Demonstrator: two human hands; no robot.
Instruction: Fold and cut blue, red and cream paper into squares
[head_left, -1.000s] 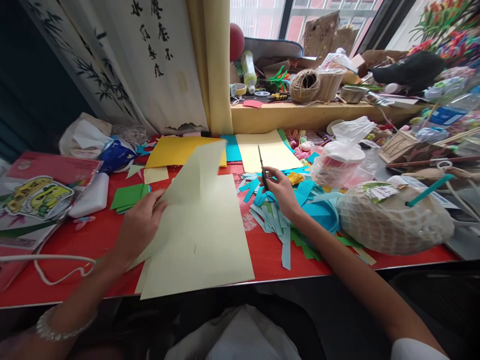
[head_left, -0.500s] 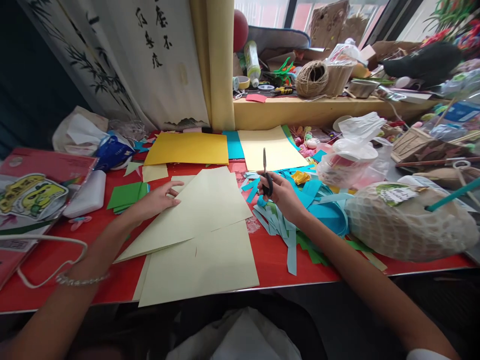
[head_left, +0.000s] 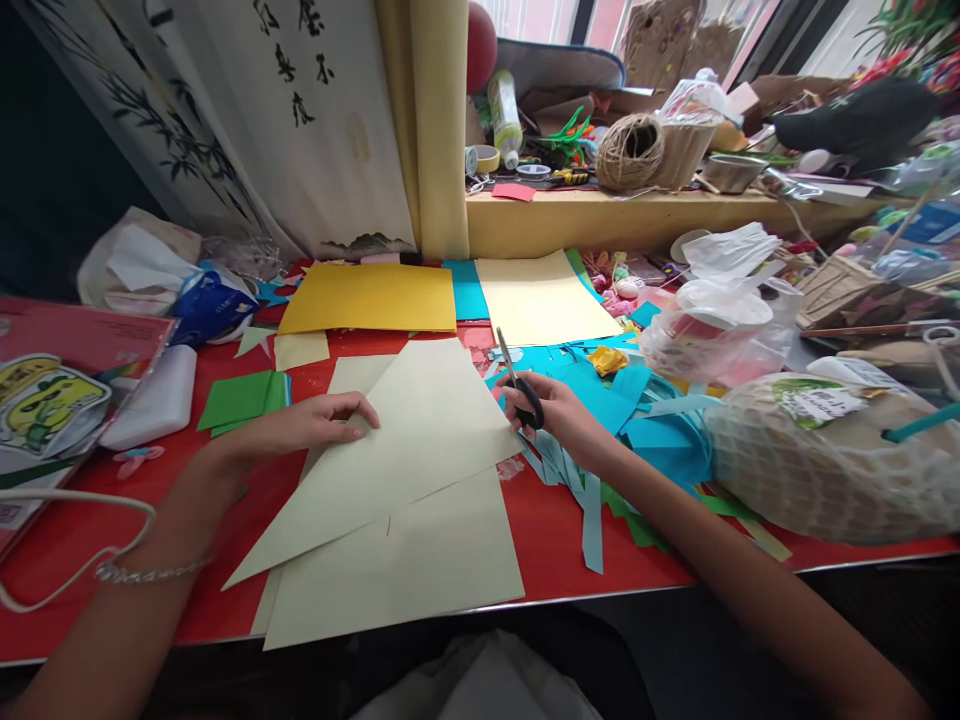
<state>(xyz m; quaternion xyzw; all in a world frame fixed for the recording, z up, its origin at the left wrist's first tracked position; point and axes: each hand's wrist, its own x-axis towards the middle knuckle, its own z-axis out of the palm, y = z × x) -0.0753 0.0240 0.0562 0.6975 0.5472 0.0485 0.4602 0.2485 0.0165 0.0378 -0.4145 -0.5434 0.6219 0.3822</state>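
My right hand [head_left: 553,408] is closed around the black handles of a pair of scissors [head_left: 527,397], whose blades point up and away over the right edge of a folded pale sheet of paper [head_left: 420,430]. My left hand [head_left: 322,422] rests at the left edge of that sheet. Its fingertips touch the top and the fingers are slightly bent and apart. Under the folded sheet, more pale paper [head_left: 420,570] lies flat near the table's front edge. Light blue paper strips [head_left: 574,480] lie beside and below my right hand.
A yellow sheet [head_left: 367,298] and a cream sheet [head_left: 544,298] lie at the back of the red table [head_left: 187,610]. Green paper squares [head_left: 238,395] sit left. At right stand a wrapped coconut [head_left: 817,460] and plastic bags [head_left: 724,310]. A cluttered sill [head_left: 570,212] runs behind.
My right hand has brought the scissors nearer, to the folded sheet's right edge. My left hand has shifted slightly, and the view has tilted a little.
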